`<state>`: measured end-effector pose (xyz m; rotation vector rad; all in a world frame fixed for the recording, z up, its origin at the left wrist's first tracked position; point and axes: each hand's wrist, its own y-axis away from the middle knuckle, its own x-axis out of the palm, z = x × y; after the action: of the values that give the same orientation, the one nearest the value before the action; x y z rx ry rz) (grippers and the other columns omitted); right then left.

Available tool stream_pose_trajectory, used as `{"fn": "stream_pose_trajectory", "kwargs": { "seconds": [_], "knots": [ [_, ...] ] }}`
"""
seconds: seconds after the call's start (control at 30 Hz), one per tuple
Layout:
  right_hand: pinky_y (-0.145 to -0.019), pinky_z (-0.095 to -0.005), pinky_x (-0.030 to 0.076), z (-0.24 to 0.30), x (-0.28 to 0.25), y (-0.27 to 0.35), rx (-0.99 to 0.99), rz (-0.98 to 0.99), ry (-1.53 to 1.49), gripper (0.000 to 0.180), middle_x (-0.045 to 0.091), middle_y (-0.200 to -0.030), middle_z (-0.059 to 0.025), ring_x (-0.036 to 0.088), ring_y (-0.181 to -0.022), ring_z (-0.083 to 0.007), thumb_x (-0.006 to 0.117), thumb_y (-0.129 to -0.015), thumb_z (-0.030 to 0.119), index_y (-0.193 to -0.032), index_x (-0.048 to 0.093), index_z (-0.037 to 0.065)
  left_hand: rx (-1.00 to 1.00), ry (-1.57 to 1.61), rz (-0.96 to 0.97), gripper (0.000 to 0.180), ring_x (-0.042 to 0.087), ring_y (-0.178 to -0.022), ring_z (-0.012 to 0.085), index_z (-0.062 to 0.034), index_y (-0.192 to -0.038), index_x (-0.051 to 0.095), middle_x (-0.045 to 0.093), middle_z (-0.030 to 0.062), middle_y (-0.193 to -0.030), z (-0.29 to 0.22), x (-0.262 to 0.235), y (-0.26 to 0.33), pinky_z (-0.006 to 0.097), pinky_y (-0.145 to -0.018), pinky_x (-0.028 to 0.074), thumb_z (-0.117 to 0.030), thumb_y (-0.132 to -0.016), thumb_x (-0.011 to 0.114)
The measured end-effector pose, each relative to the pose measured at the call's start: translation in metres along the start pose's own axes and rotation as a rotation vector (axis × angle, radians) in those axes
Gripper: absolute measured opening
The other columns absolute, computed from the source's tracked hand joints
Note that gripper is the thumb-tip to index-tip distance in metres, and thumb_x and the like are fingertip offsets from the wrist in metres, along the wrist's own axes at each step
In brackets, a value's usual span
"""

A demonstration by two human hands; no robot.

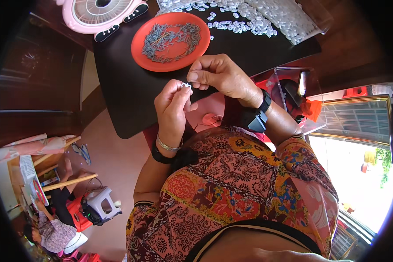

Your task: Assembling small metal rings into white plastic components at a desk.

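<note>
My left hand (172, 102) pinches a small white plastic clip (186, 85) between thumb and fingertips, above the near edge of the black table. Close beside it, my right hand (225, 77) has thumb and forefinger pressed together at the clip; whatever is between them is too small to make out. Just beyond both hands lies an orange-red oval plate (136, 49). Thin grey nail-like pins (155, 43) are spread over it in a loose ring. Farther back, many small white plastic pieces (260, 19) are heaped, some strewn toward the plate.
A pink fan (67, 13) stands at the far left of the black table (118, 94). On the right is a clear plastic bin (292, 70) with dark and orange things inside. Another person (59, 231) sits at lower left near a grey stool (105, 205).
</note>
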<state>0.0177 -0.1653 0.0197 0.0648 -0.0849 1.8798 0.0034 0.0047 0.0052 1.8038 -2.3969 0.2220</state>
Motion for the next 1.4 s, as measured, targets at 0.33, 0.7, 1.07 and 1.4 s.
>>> {"fn": "stream_pose_trajectory", "kwargs": {
  "seconds": [0.33,0.7,1.07,1.4],
  "knots": [
    [-0.061,-0.0204,0.043,-0.004,0.001,0.003,-0.066,0.048,0.101,0.014,0.059,-0.073,0.0019,0.051,-0.067,-0.0043,0.061,-0.091,0.012,-0.086,0.062,-0.001,-0.029,-0.022,0.048,0.016,0.037,-0.052,0.0030,-0.0031,-0.077,0.053,0.047,-0.0025,-0.063,-0.003,0.001,0.002,0.019,-0.046,0.026,-0.012,-0.089,0.050],
    [-0.054,-0.0294,0.043,0.010,0.001,0.013,-0.229,0.084,0.489,0.016,0.057,-0.066,-0.0077,0.054,-0.057,-0.0150,0.062,-0.087,0.011,-0.077,0.059,-0.001,0.089,-0.218,0.185,0.018,0.044,-0.062,0.0050,0.0034,-0.076,0.049,0.049,0.0019,-0.066,-0.010,-0.004,0.006,0.023,-0.061,0.048,-0.008,-0.089,0.049],
    [-0.061,-0.0277,0.047,0.020,-0.027,0.004,-0.280,-0.111,0.643,0.030,0.063,-0.074,-0.0051,0.056,-0.068,-0.0093,0.067,-0.086,0.030,-0.091,0.065,0.000,-0.066,0.046,0.111,0.013,0.040,-0.051,0.0025,-0.0024,-0.078,0.053,0.046,-0.0012,-0.065,-0.003,-0.003,-0.001,0.027,-0.060,0.055,-0.009,-0.089,0.050],
    [-0.070,-0.0442,0.049,0.017,-0.195,-0.055,-0.212,-0.537,1.346,0.023,0.065,-0.076,-0.0154,0.062,-0.075,-0.0355,0.053,-0.079,0.028,-0.079,0.069,0.010,-0.094,0.146,0.110,0.017,0.034,-0.049,0.0032,-0.0039,-0.073,0.048,0.045,-0.0010,-0.061,0.003,-0.010,-0.007,0.018,-0.044,0.038,-0.010,-0.089,0.047]
  ]
}}
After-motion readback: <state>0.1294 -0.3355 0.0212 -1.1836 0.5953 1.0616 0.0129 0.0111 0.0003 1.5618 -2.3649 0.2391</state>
